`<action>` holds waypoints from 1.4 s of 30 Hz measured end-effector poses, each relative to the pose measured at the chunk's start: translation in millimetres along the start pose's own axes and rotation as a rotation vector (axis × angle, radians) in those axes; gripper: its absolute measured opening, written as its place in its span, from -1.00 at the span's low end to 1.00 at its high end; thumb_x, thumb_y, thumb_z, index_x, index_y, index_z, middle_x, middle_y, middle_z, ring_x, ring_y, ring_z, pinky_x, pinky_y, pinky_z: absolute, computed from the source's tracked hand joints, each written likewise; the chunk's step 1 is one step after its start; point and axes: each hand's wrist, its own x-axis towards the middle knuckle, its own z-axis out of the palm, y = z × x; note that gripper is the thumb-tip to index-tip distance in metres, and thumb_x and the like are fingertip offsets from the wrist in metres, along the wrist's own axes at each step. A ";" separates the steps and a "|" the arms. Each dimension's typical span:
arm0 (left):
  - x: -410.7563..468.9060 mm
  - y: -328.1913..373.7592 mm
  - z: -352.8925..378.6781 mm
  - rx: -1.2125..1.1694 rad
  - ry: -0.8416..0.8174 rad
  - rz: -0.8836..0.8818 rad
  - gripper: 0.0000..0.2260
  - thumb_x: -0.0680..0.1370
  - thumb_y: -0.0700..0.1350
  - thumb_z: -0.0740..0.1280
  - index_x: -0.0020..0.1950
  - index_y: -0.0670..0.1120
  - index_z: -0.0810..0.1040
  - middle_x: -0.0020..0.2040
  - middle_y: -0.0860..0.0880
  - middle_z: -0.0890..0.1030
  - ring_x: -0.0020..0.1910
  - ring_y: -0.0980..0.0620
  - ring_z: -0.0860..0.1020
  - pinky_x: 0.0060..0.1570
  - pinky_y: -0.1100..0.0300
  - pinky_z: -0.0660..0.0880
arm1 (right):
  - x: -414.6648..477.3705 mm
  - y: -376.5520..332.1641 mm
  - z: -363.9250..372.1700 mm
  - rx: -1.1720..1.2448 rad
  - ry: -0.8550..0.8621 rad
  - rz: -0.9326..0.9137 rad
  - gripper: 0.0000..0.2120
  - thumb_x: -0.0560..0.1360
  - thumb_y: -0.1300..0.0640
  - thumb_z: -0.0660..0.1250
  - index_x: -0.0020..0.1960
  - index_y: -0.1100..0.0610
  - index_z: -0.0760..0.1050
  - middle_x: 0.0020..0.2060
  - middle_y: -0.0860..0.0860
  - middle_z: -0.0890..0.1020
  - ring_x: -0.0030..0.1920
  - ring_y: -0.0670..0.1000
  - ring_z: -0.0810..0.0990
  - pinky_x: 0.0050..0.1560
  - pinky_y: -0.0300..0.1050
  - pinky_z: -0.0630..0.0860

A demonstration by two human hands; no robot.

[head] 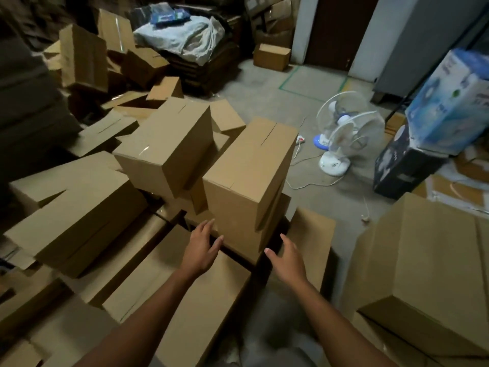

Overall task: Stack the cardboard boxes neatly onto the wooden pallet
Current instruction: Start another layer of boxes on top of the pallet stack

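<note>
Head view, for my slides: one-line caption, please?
Open left hand and open right hand reach toward the tall cardboard box stack amid scattered boxes.

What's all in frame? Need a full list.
cardboard boxes: many, brown, piled centre and left, more at right
lone cardboard box: one, brown, floor by the dark door
table fans: two, white and blue, floor right of the pile
printed carton: one, blue and white, tilted on the black carton
black carton: one, black, right side
cloth bundle: one, pale grey, back
left hand: one, open, at the centre stack's foot
right hand: one, open, beside it
</note>
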 end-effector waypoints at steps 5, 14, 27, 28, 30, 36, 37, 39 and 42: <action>92.2 13.1 -26.5 -0.353 0.010 -0.141 -0.48 0.65 0.16 0.24 0.56 -0.03 0.31 0.50 -0.10 0.38 0.44 -0.10 0.40 0.40 -0.14 0.40 | 62.1 -35.1 -8.7 0.405 0.054 0.234 -0.45 0.60 -0.04 0.35 0.53 0.04 0.31 0.45 0.06 0.44 0.38 0.10 0.46 0.35 0.07 0.47; 238.5 22.6 -40.4 -0.717 0.112 -0.451 -0.66 0.68 0.06 0.21 0.28 -0.17 0.54 0.17 -0.05 0.56 0.20 -0.09 0.50 0.24 -0.03 0.42 | 183.9 -62.8 -12.4 0.583 -0.060 0.421 -0.56 0.65 -0.01 0.28 0.46 0.15 0.40 0.04 -0.03 0.55 0.16 0.08 0.54 0.17 0.05 0.53; 341.4 7.9 -7.5 -0.718 0.072 -0.738 -0.65 0.67 -0.01 0.21 0.37 -0.18 0.50 0.29 -0.18 0.54 0.32 -0.19 0.46 0.38 -0.11 0.37 | 280.9 -69.4 14.9 0.590 -0.335 0.515 -0.17 0.60 -0.11 0.33 0.65 -0.10 -0.15 0.61 0.02 0.14 0.55 0.18 0.23 0.46 0.28 0.29; 338.5 11.8 -8.5 -0.709 0.076 -0.730 -0.66 0.67 -0.02 0.23 0.36 -0.19 0.50 0.29 -0.17 0.53 0.32 -0.19 0.46 0.40 -0.14 0.36 | 279.0 -66.8 15.5 0.594 -0.314 0.501 -0.14 0.59 -0.09 0.36 0.65 -0.10 -0.16 0.61 0.01 0.15 0.55 0.16 0.24 0.48 0.26 0.28; 329.3 17.1 -11.2 -0.713 0.075 -0.699 -0.67 0.66 -0.03 0.26 0.35 -0.18 0.52 0.27 -0.09 0.54 0.31 -0.13 0.46 0.42 -0.14 0.35 | 272.8 -61.8 12.2 0.565 -0.213 0.462 -0.12 0.54 -0.01 0.44 0.65 -0.09 -0.08 0.56 0.01 0.27 0.50 0.13 0.32 0.47 0.20 0.32; 285.7 43.6 -23.4 -0.859 0.097 -0.563 -0.67 0.64 0.01 0.27 0.31 -0.14 0.59 0.21 -0.02 0.57 0.15 0.00 0.51 0.20 0.00 0.39 | 244.4 -73.7 -37.7 0.451 0.096 0.308 -0.42 0.54 0.04 0.45 0.50 0.02 0.33 0.07 -0.16 0.58 0.06 -0.05 0.56 0.15 -0.03 0.53; 276.9 50.0 -24.6 -0.882 0.111 -0.524 -0.66 0.64 0.01 0.27 0.32 -0.15 0.58 0.20 -0.01 0.57 0.15 0.00 0.52 0.22 0.00 0.38 | 238.1 -81.0 -48.8 0.448 0.158 0.263 -0.47 0.55 0.01 0.42 0.47 0.03 0.36 0.10 -0.13 0.58 0.07 -0.04 0.55 0.14 -0.07 0.50; 256.4 64.6 -29.5 -0.938 0.135 -0.429 -0.68 0.65 0.01 0.26 0.27 -0.13 0.63 0.22 -0.08 0.61 0.23 -0.09 0.53 0.29 -0.06 0.39 | 222.7 -94.2 -68.2 0.470 0.270 0.195 -0.50 0.56 -0.04 0.40 0.44 0.05 0.38 0.22 -0.06 0.57 0.18 0.01 0.54 0.22 -0.04 0.47; 224.0 84.9 -43.3 -1.024 0.125 -0.245 -0.71 0.68 0.02 0.20 0.14 -0.05 0.69 0.16 -0.08 0.68 0.25 -0.10 0.57 0.36 -0.16 0.41 | 189.8 -109.8 -93.4 0.477 0.376 0.104 -0.47 0.53 -0.12 0.41 0.42 0.05 0.42 0.22 0.00 0.61 0.23 0.07 0.57 0.31 0.13 0.50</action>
